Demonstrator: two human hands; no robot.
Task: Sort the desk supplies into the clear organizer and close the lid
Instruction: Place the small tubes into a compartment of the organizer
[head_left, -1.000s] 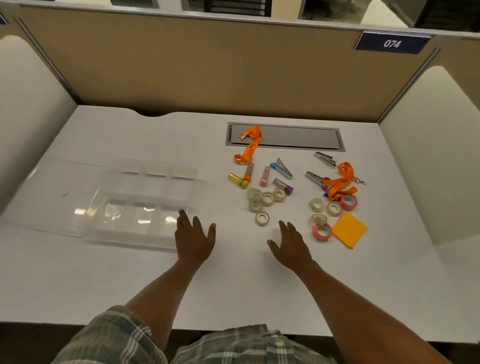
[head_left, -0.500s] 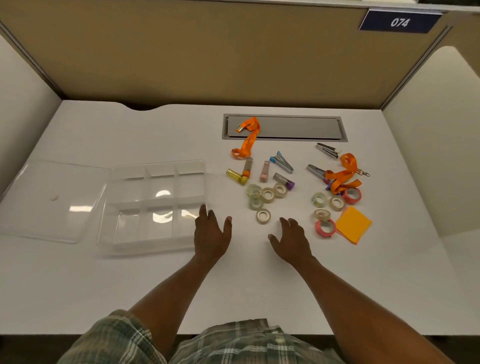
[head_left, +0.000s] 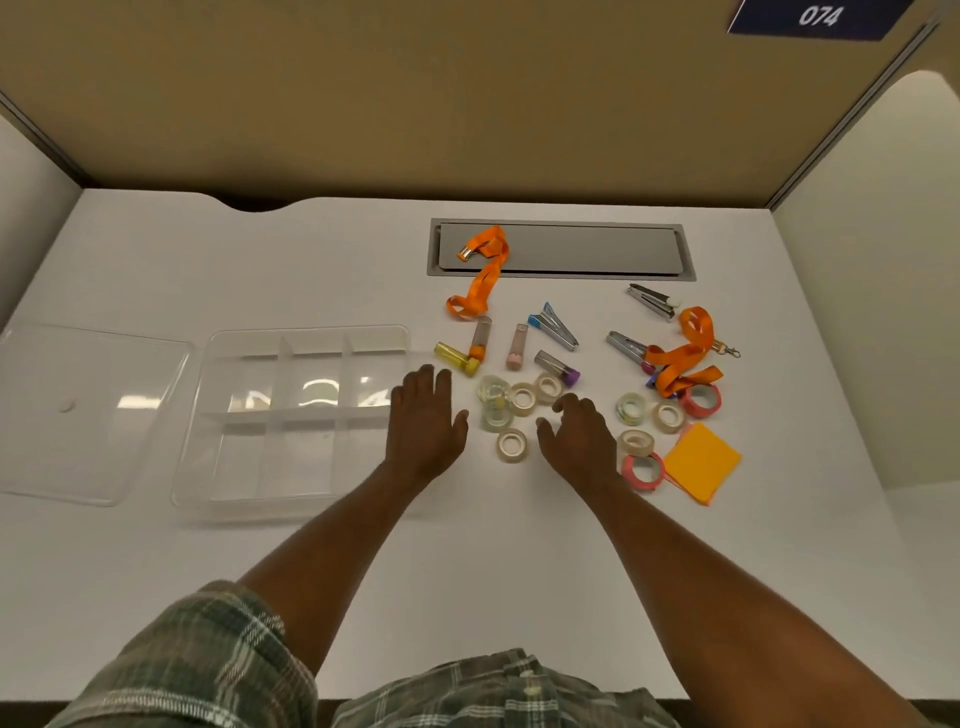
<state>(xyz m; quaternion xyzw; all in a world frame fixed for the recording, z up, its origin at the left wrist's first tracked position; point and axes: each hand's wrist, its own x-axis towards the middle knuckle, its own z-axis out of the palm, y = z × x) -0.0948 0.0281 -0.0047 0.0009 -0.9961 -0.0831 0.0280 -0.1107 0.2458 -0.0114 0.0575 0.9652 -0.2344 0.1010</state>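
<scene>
Both hands moved forward toward the supplies since 0.5 s ago. Head view: left hand (head_left: 423, 421) palm-down at the right edge of the clear organizer (head_left: 311, 332), fingers (head_left: 427, 382) straight and close together, holding nothing. Right hand (head_left: 576, 436) just beside the tape rolls (head_left: 511, 444), fingers (head_left: 569, 404) loosely curled, nothing gripped. Organizer sits open on the tabletop (head_left: 260, 260), lid (head_left: 88, 410) flat to its left. Tubes (head_left: 480, 338), clips (head_left: 553, 327), lanyards (head_left: 485, 275) and sticky notes (head_left: 701, 462) lie loose to its right.

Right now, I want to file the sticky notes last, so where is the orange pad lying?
In the head view the orange pad lies on the desk, right of the right hand, beside the nearer pink tape roll.
</scene>
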